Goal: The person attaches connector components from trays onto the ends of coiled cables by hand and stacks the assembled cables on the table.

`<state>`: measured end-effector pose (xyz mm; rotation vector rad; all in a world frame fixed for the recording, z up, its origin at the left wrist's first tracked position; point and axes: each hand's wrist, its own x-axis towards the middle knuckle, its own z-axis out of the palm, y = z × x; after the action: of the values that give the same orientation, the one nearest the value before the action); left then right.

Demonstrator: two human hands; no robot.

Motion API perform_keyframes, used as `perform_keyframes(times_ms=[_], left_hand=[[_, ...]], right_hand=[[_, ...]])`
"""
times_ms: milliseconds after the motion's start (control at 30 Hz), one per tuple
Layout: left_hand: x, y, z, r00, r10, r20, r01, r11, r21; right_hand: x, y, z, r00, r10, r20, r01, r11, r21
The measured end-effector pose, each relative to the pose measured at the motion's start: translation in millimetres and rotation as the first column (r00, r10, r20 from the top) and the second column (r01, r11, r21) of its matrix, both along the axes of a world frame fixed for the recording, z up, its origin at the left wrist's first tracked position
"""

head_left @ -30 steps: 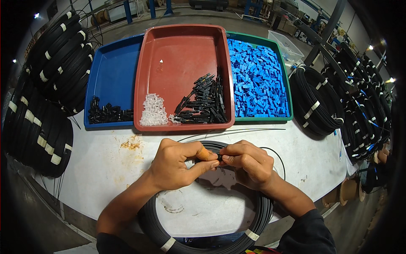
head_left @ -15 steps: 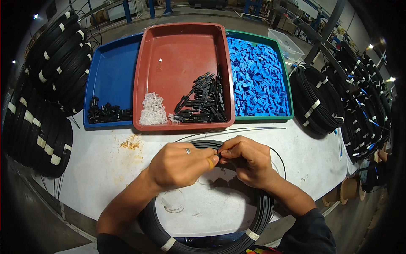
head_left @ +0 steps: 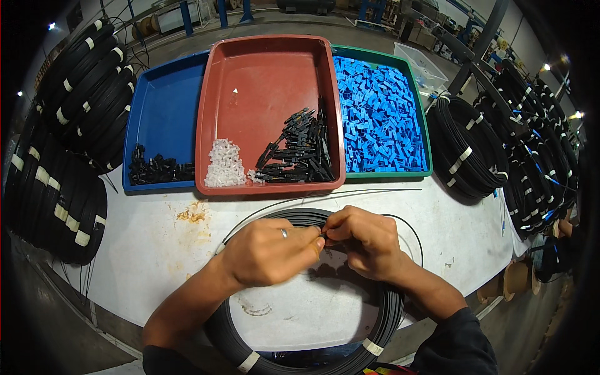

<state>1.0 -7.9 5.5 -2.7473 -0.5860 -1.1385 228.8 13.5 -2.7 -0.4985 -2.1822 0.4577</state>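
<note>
My left hand (head_left: 265,251), with a ring and a yellowish band on its fingers, is closed in a pinch. Its fingertips meet those of my right hand (head_left: 367,244), which is pinched too. A small dark piece (head_left: 324,235) shows between them; most of it is covered. From behind my right hand a thin black cable (head_left: 421,247) bows out and back toward the coil. Both hands are over the far side of the big black cable coil (head_left: 390,315), which lies on the white table with pale tape bands round it. Another cable end (head_left: 350,192) stretches rightward beyond the coil.
Behind the coil stand a blue tray (head_left: 165,103) with small black parts, a red tray (head_left: 265,69) with white pieces and black connectors, and a green tray (head_left: 427,147) full of blue clips. Taped cable coils (head_left: 59,200) pile at left; another coil (head_left: 472,147) stands at right.
My left hand has shifted slightly and turned a little at the wrist. The fingertips still meet. More of the loose cable at the coil's far left shows now.
</note>
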Motion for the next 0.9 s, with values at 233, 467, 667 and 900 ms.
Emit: perform_keyframes(times_ms=[233,467,667,900], left_hand=[[-2.6,4.6,-4.9,0.987,0.017,0.158,-0.003,0.996,-0.084],[-0.1,-6.0,11.8,0.892,0.222,0.394,0.219,0.55,-0.806],[2.0,-3.2,4.0,0.926,0.159,0.342,0.125,0.726,-0.677],[1.2,3.2,-1.0,0.999,0.041,0.019,-0.044,0.98,0.194]], right_hand=[[-6.9,1.4,-4.6,0.996,-0.005,-0.089,0.0,0.998,-0.061],[-3.9,1.0,-1.9,0.997,0.042,-0.06,-0.027,0.97,0.24],[-1.1,-2.6,5.5,1.0,-0.003,0.014,0.001,0.99,0.138],[-3.3,2.1,-3.4,0.996,0.034,-0.08,-0.044,0.991,-0.129]])
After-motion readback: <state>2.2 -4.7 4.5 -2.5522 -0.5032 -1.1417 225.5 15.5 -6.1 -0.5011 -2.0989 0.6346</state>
